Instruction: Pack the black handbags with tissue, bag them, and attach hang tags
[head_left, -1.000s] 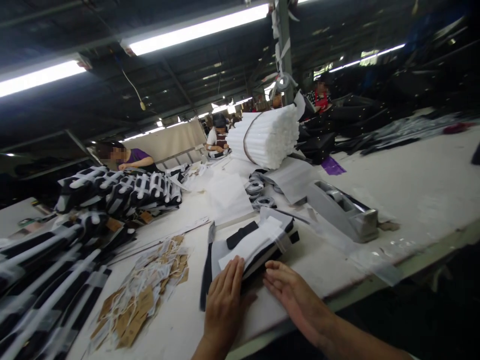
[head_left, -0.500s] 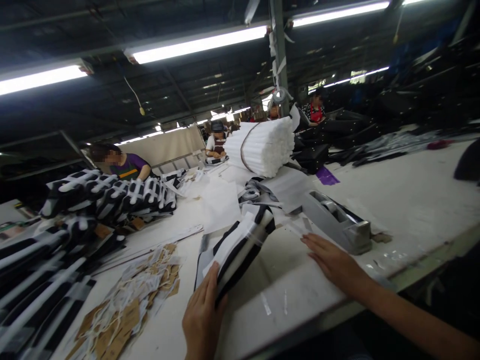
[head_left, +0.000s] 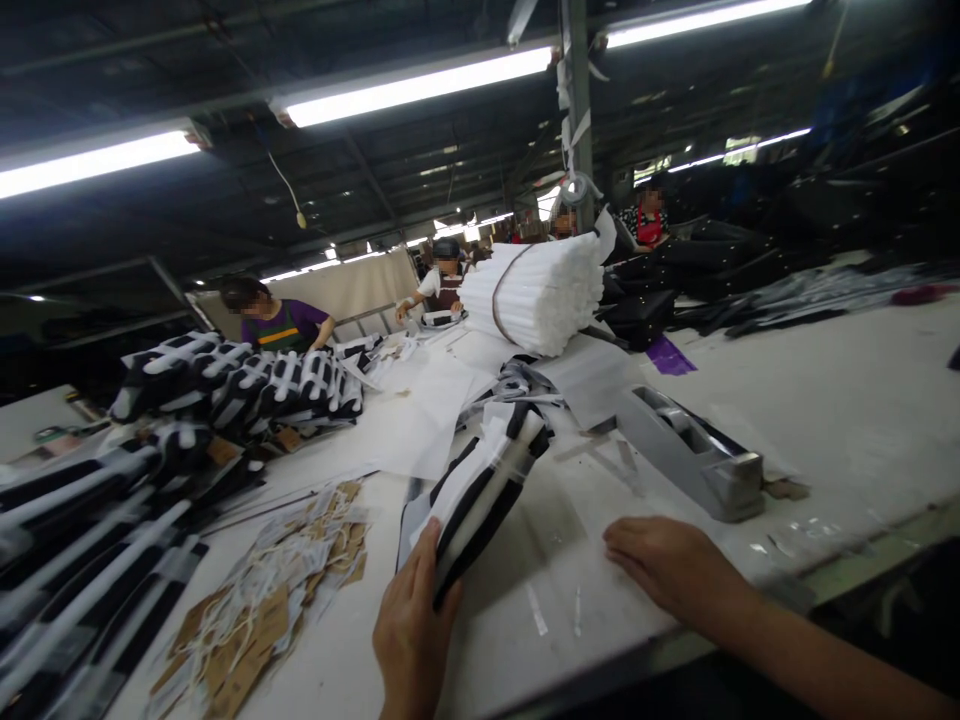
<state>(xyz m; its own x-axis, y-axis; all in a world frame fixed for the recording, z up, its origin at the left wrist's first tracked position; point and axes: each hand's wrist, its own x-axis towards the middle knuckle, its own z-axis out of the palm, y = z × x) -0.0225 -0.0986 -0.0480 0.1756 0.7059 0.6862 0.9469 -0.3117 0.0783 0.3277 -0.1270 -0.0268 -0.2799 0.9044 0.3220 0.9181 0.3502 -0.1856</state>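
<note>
My left hand is wrapped around the near end of a folded black-and-white fabric bundle, whose far end is tilted up and away from me. A clear band crosses the bundle near that far end. To the right, my right hand hovers just over the table, apart from the bundle. Its fingers are bent and pressed together; whatever they may hold is hidden. Beyond it stands a grey tape dispenser. Small clear tape scraps stick to the tabletop between my hands.
Brown tags with white strings lie in a heap at left. Black-and-white bundles are stacked behind them. A strapped roll of white padding stands at the back centre. Co-workers sit across the table. Its edge runs along the lower right.
My right hand has drawn back toward me, and its outstretched fingers have bent in. The left hand keeps its hold on the bundle. The view has shifted slightly.
</note>
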